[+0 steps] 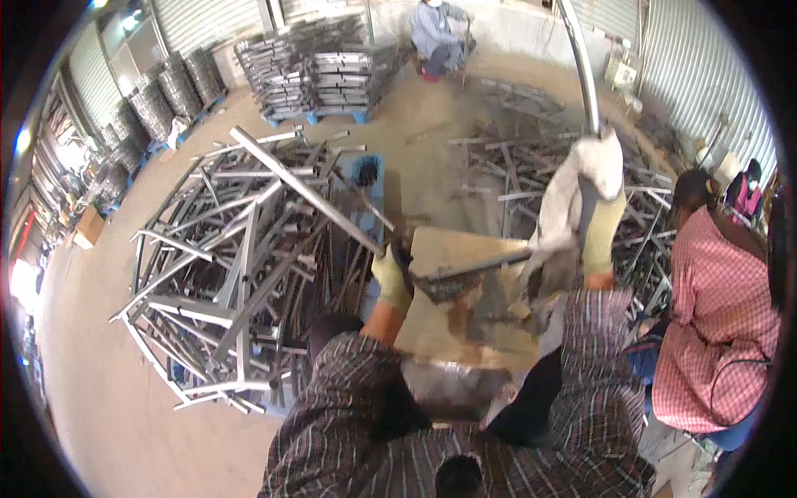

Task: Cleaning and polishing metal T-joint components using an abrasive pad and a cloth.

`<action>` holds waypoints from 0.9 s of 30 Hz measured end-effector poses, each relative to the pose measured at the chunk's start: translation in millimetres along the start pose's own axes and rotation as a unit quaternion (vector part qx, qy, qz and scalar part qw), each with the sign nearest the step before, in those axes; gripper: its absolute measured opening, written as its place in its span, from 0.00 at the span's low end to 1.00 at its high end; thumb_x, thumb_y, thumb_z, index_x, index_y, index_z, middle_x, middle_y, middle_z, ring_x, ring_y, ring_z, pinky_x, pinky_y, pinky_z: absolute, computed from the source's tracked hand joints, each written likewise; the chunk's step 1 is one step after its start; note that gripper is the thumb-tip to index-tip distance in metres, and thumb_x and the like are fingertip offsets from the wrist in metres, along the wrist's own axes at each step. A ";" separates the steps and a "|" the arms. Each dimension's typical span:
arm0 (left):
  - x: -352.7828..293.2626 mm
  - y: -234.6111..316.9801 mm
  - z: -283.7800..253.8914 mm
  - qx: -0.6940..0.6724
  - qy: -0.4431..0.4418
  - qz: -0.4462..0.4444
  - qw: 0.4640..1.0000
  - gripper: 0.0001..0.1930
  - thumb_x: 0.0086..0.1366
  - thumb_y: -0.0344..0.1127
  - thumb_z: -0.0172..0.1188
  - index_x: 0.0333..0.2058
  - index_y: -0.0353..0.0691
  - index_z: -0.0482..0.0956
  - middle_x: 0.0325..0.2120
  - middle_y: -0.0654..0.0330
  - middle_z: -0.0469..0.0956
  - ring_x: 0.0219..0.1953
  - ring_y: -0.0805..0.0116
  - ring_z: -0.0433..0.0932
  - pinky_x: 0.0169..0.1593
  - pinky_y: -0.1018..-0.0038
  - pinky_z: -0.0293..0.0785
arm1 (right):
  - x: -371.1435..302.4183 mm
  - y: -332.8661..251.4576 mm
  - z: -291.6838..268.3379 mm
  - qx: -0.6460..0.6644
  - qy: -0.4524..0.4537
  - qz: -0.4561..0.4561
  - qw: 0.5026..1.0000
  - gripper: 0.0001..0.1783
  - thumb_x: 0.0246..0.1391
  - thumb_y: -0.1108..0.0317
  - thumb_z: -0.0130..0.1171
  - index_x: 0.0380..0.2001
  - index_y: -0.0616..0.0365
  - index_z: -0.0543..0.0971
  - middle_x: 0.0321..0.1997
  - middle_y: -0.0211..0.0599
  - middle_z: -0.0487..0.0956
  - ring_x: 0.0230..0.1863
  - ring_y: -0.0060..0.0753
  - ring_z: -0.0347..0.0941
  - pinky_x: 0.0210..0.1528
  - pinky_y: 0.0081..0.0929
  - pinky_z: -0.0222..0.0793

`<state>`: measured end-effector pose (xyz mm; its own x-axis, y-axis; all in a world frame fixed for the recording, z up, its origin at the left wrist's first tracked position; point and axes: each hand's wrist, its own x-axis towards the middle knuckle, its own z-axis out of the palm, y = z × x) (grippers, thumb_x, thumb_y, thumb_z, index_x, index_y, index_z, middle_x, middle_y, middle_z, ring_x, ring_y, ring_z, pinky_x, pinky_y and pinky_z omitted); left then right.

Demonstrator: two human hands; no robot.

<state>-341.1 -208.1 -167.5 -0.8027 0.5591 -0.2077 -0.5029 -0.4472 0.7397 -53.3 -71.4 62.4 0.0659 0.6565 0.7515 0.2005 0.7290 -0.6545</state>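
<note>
**Head view: Metalwork in Mid-Handling**

A worker in a dark striped shirt (328, 386) grips metal with both gloved hands. The left hand (390, 278) is clamped on the near end of a silver tube (299, 183), whose long axis runs diagonally, its free end pointing forward and left over a tangled heap of bars (241, 286). The right hand (604, 228) is closed on a pale cloth (564, 195), bunched about the foot of a shiny tube (584, 70) that points away, near upright. A dark bar (481, 274) slants between the hands; whether all three form one frame cannot be told. The piece appears mid-handling; loose metal remains, though which is finished is unclear. At right, beyond a second heap (506, 166), neat metal stacks (340, 79) rise at the back, near a seated person (440, 41).
</note>
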 end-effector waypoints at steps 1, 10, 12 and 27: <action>16.6 -0.3 -16.1 0.064 -0.028 0.074 0.995 0.06 0.63 0.34 0.58 0.34 0.37 0.77 0.21 0.67 0.74 0.21 0.75 0.72 0.26 0.75 0.69 | -11.4 -17.4 4.9 -0.029 0.031 -0.005 0.999 0.20 0.51 0.67 0.64 0.46 0.67 0.76 0.38 0.39 0.80 0.38 0.27 0.73 0.44 0.27 0.69; -53.4 110.4 39.3 0.307 -0.008 0.379 0.873 0.10 0.63 0.28 0.59 0.41 0.30 0.79 0.27 0.60 0.79 0.28 0.73 0.73 0.35 0.74 0.70 | -123.1 120.3 -27.9 0.255 0.083 0.223 0.937 0.14 0.56 0.70 0.60 0.46 0.60 0.77 0.41 0.28 0.76 0.41 0.25 0.71 0.46 0.25 0.69; -69.0 133.3 44.6 0.390 0.006 0.396 0.832 0.11 0.62 0.28 0.59 0.42 0.30 0.78 0.28 0.51 0.79 0.29 0.70 0.75 0.38 0.71 0.72 | -153.6 130.8 -14.5 0.261 0.074 0.289 0.918 0.17 0.56 0.70 0.60 0.48 0.61 0.76 0.43 0.30 0.76 0.44 0.28 0.73 0.48 0.26 0.70; -101.0 90.7 55.2 0.519 -0.022 0.476 0.710 0.07 0.57 0.32 0.62 0.35 0.39 0.80 0.23 0.49 0.78 0.27 0.47 0.79 0.31 0.64 0.74 | -194.0 165.4 -20.2 0.309 -0.158 0.426 0.836 0.08 0.61 0.61 0.52 0.38 0.50 0.73 0.36 0.26 0.70 0.38 0.22 0.68 0.38 0.22 0.67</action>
<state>-287.9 -266.6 -44.0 -0.5982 0.3807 0.7052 0.7856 0.1048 0.6098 -13.2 -82.1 -189.9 -0.3531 0.9356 -0.0038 -0.3382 -0.1314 -0.9318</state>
